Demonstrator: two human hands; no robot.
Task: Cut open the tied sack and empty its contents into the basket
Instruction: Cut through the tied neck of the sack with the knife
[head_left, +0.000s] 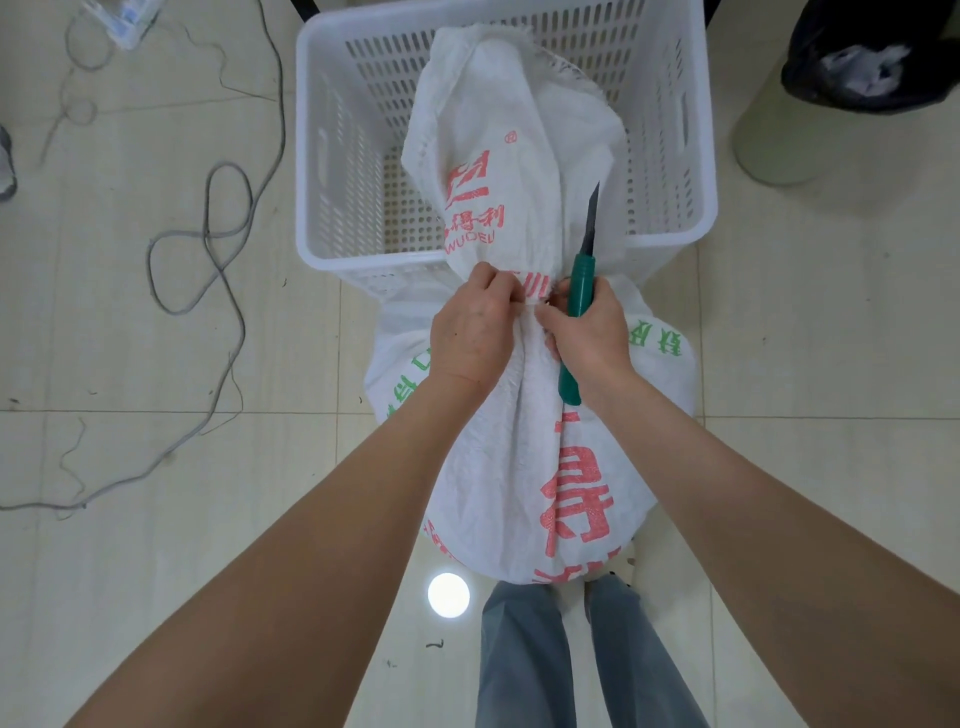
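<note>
Sack upright on floor before basket, left hand fingers pinching tied neck steady, right hand wrapped round green knife, blade up, clear of fabric.

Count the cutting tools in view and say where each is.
1. A green-handled knife is held in the right hand, blade pointing up beside the sack's tied neck. Others may be hidden behind the sack.

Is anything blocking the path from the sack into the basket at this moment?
Nothing visible does. The basket looks empty, directly beyond the sack, whose floppy top already drapes over its near rim. The neck remains bunched shut under both hands.
</note>
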